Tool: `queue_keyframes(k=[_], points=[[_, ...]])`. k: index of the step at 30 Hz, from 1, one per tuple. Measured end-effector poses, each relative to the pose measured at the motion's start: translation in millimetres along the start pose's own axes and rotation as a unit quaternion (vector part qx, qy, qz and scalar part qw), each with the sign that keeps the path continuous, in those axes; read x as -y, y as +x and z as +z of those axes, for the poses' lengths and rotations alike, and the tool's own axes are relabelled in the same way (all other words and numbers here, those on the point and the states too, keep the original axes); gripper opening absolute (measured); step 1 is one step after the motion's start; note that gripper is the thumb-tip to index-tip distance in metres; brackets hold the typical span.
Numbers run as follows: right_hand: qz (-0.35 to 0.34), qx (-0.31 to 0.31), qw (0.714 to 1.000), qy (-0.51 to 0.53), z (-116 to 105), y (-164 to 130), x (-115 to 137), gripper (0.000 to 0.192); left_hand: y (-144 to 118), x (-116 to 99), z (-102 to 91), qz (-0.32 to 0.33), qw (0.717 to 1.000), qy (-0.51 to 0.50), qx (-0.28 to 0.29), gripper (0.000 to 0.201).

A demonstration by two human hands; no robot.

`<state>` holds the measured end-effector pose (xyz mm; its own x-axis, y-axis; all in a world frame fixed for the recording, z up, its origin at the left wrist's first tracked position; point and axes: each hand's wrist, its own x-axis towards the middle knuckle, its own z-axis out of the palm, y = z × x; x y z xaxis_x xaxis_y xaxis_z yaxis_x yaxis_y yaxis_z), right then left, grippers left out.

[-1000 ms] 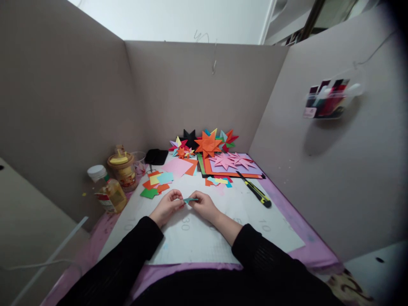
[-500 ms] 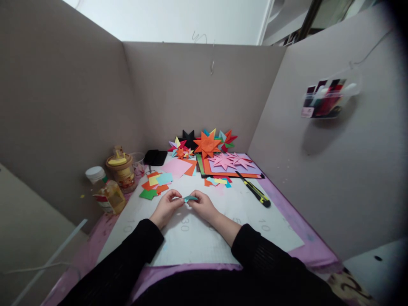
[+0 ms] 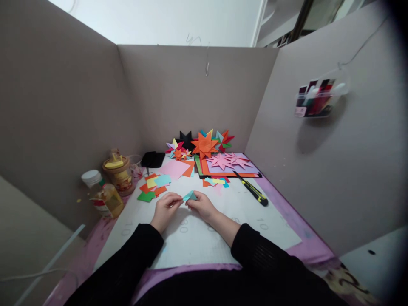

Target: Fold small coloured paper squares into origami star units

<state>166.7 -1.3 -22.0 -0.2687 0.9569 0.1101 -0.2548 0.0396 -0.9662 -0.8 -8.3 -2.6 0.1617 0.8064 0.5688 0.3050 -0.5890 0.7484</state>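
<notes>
Both hands meet over the white cutting mat (image 3: 197,238): the left hand (image 3: 165,208) and right hand (image 3: 200,206) each pinch an end of a small folded teal paper (image 3: 190,196), held just above the mat. A crisp fold likely needs aligned edges. Loose coloured squares (image 3: 153,187) and a utility knife (image 3: 251,191) lie nearby, not obstructing.

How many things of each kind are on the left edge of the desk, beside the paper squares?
Bottle with white cap: 1
Jar with yellow lid: 1
Clear cup: 1
Black pouch: 1
Total: 4
</notes>
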Motion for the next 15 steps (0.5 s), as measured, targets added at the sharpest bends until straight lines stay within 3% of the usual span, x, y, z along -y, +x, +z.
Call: queue_keyframes(k=[4,10,15], points=[[-0.012,-0.001,1.000,-0.028,2.0,-1.0,0.7,0.009,0.3,-1.0,0.3,-0.024,1.000,-0.001,0.017,0.009],[-0.060,-0.022,0.994,-0.085,4.5,-4.3,5.3,0.013,1.3,-4.8,3.2,-0.169,0.981,-0.081,0.057,0.014],[-0.061,-0.021,0.990,-0.122,5.5,-6.7,8.0,0.018,1.4,-4.9,4.5,-0.215,0.968,-0.119,0.039,0.018]])
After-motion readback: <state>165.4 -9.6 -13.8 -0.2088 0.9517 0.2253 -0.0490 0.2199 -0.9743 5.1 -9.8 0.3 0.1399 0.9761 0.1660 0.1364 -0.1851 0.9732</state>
